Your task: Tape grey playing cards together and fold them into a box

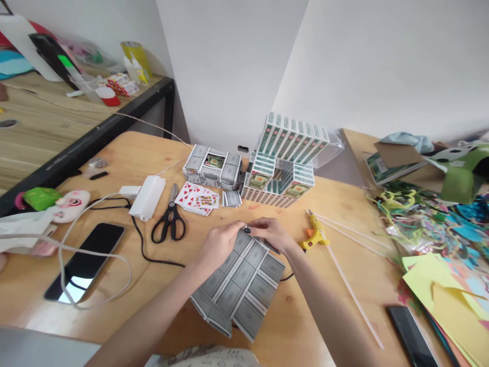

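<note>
Pinching the upper edge of one grey card panel (pixel 241 275), lower centre of the frame: left hand (pixel 220 243) and right hand (pixel 272 233), two in all, both grips narrow on it. Scissors (pixel 171 220), one pair, left of centre. Yellow glue gun (pixel 317 235), one, right of centre. Black phone (pixel 104 238), one, lower left; dark flat device (pixel 412 336), one, lower right.

Craft workspace, yellow glue gun (pixel 317 236), black-handled scissors (pixel 171 208), coloured paper (pixel 445 298)
</note>
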Demonstrator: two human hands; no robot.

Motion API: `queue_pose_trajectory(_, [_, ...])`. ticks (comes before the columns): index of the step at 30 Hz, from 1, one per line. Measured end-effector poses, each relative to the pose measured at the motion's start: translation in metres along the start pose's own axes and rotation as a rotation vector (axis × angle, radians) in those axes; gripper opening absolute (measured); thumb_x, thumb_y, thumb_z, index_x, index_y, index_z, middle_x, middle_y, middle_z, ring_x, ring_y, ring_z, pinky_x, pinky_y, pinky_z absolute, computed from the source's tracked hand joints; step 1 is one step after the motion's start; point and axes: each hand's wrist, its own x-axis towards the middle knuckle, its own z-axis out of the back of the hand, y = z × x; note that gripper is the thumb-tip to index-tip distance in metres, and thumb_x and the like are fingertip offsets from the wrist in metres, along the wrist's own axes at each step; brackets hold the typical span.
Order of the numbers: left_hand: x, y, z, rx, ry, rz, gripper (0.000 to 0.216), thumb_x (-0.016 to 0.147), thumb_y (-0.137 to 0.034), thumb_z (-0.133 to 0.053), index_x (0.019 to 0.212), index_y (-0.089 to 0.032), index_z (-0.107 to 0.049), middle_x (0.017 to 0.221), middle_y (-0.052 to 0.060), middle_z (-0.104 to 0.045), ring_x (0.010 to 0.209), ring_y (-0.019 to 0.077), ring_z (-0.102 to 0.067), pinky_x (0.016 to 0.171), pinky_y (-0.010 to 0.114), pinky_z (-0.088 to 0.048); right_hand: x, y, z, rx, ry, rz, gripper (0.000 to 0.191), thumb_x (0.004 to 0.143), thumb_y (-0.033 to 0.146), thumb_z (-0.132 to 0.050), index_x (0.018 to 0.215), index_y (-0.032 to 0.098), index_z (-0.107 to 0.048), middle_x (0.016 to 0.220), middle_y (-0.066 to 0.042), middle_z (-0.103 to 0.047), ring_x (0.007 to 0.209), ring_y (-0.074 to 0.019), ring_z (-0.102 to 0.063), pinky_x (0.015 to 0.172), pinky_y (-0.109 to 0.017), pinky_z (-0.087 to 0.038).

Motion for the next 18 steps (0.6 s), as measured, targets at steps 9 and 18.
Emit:
queue_pose_trajectory(9, [-0.0025,0.0050,-0.0052,0.099,-0.065,-0.131,0.034,0.084,-0.007,-0.038,0.110,-0.015,-0.059,0.104,0.008,-0.068,0.091,0.0162,-0.066,0.082,0.028,-0.054,0.0019,-0.0042,-0.0027,0.014,-0.026,-0.004,0.040,0.059,0.044,-0.073,0.088,0.016,-0.070,0.081,-0.003,-0.067,0.071,-0.0134,-0.057,0.064,-0.023,-0.045])
queue_pose_trajectory(18, [-0.0013,0.0040,-0.0081,0.142,-0.018,-0.037,0.036,0.083,-0.006,-0.041,0.112,-0.015,-0.059,0.103,0.009,-0.069,0.089,0.0181,-0.067,0.080,0.029,-0.054,0.0036,-0.0015,-0.0035,-0.107,0.004,0.014,0.040,0.068,0.049,-0.063,0.086,0.014,-0.071,0.068,-0.001,-0.064,0.058,-0.0106,-0.052,0.053,-0.022,-0.040])
